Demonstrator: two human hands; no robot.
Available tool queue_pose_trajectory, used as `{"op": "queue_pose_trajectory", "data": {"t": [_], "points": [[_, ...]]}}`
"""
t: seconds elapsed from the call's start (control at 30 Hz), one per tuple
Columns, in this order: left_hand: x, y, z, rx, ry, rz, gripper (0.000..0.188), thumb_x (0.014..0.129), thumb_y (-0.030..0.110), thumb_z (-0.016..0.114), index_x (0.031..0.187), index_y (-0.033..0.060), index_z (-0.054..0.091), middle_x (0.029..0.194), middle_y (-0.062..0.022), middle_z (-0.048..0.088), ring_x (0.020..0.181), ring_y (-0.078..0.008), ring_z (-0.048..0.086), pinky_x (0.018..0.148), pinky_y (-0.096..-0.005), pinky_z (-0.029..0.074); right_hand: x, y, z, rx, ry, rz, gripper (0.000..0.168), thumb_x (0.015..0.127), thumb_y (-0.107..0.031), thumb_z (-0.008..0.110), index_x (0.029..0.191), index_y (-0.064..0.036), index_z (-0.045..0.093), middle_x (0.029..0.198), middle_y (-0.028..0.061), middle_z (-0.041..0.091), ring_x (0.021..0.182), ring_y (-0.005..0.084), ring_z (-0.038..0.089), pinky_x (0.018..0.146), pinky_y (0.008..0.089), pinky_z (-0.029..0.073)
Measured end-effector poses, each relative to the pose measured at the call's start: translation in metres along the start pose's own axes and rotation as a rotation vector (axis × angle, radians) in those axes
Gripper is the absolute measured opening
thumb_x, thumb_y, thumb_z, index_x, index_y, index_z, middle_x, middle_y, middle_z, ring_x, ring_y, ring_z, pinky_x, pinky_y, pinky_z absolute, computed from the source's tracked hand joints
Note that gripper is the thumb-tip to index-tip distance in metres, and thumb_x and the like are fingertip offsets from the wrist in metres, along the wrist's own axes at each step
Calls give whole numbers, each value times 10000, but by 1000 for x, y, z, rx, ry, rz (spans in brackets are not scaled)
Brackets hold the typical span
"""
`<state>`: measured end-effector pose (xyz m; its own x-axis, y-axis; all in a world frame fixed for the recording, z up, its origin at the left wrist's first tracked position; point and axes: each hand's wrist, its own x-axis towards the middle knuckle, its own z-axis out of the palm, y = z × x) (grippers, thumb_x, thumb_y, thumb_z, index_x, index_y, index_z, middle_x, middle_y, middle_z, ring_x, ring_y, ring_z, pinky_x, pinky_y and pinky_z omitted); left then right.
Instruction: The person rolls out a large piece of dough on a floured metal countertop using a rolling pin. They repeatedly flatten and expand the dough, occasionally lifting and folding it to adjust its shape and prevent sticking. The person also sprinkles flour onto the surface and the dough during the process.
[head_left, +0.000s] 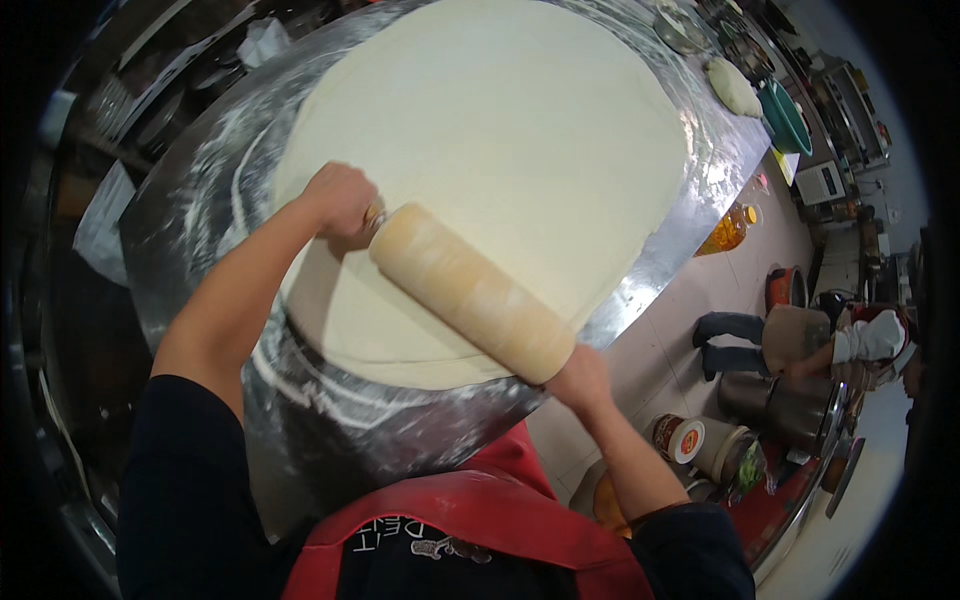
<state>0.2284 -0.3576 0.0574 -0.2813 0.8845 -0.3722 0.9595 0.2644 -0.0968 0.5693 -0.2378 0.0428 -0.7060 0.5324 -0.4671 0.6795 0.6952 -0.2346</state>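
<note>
A very large, thin sheet of dough (487, 112) lies over a floured metal tabletop (176, 217). Across its near part rests a thick wooden rolling pin (472, 292), slanting from upper left to lower right. My left hand (341, 199) is closed round the handle at the pin's upper left end. At the lower right end, by the table's edge, my right hand (581, 379) grips the other handle, which it hides. The dough's near edge shows just below the pin.
At the far right of the table are a lump of dough (733, 88), a metal bowl (679, 30) and a green basin (784, 118). An oil bottle (726, 231) is beyond the table edge. Another person (799, 341) stands at right near large pots (784, 405) and buckets (697, 442).
</note>
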Motion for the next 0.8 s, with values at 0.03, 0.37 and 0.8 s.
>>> {"op": "queue_pose_trajectory", "data": {"t": [0.03, 0.37, 0.8], "points": [[-29, -3, 5, -7, -40, -3, 137, 580, 208, 565, 616, 96, 635, 680, -147, 616, 675, -309, 604, 601, -388, 469, -12, -12, 13, 21, -13, -27, 316, 685, -332, 588, 843, -60, 612, 806, 179, 607, 737, 368, 575, 629, 447, 460], [-187, -50, 69, -325, -147, -15, 344, 564, 383, 619, 791, 125, 598, 639, -113, 590, 624, -328, 576, 547, -416, 429, -35, -63, 37, 122, -138, -341, 364, 675, -343, 620, 865, -36, 573, 790, 184, 602, 747, 364, 578, 659, 437, 462], [91, -141, 8, -9, 399, -418, 285, 860, 240, 349, 764, 74, 559, 747, -177, 605, 699, -332, 581, 608, -450, 435, 292, -37, -127, -322, 378, -188, 190, 723, -204, 535, 832, -51, 503, 763, 155, 609, 705, 336, 598, 622, 422, 470]]}}
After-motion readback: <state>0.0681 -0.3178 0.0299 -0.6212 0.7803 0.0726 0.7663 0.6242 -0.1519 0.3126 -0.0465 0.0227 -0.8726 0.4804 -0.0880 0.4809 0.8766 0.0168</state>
